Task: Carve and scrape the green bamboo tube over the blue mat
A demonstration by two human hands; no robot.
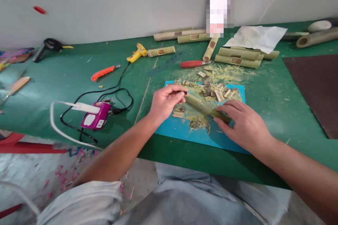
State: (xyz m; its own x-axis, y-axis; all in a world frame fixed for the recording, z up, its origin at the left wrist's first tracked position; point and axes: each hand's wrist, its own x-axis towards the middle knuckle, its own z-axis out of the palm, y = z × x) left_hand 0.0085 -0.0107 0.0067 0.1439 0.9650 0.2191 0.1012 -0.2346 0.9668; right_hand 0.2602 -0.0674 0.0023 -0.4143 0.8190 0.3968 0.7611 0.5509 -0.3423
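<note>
Bamboo tube [202,107] — held over the blue sheet [175,132] on the bench [79,65].
Left hand [164,102] pinches its far left end, right hand [245,121] grips its near right end — shavings [199,125] scattered around.

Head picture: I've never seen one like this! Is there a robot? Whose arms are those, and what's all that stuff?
No robot here, just a person with two bare hands. They wear a camera on their head, looking forward and down, so you see almost what they see. The left hand and right hand hold a bamboo piece near its two ends. Under it, bamboo chips lie scattered on a blue sheet, on a green table. Farther back are other bamboo tubes with openings cut in them, and a red-handled tool. Toward the left are a yellow glue gun and an orange cutter.
</note>
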